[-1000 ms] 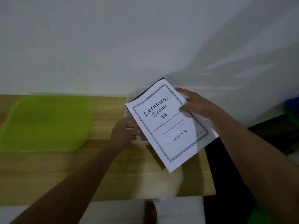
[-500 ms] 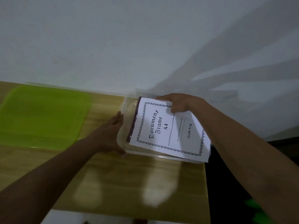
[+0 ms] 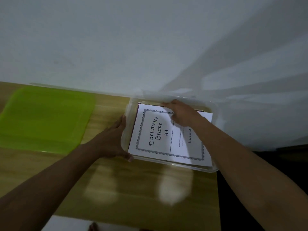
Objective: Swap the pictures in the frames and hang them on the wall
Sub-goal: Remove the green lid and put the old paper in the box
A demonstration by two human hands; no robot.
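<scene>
A white sheet [image 3: 160,135] printed "Document Frame A4" lies flat in a clear plastic box [image 3: 191,168] at the right end of the wooden table. A dark backing edge shows under the sheet's left side. My right hand [image 3: 181,113] rests on the sheet's far edge, fingers pressing down on it. My left hand [image 3: 115,140] grips the box's left wall, thumb at the near corner. No picture frame is in view on the wall.
A lime-green plastic lid or tray [image 3: 45,119] lies flat on the wooden table [image 3: 116,189] at the left. The white wall [image 3: 150,47] rises right behind the table. The table's right edge falls off to a dark floor [image 3: 250,172].
The sheet, held tilted in the air by my right hand a second ago, has been laid flat in the clear box. My left hand has stayed on the box's left side.
</scene>
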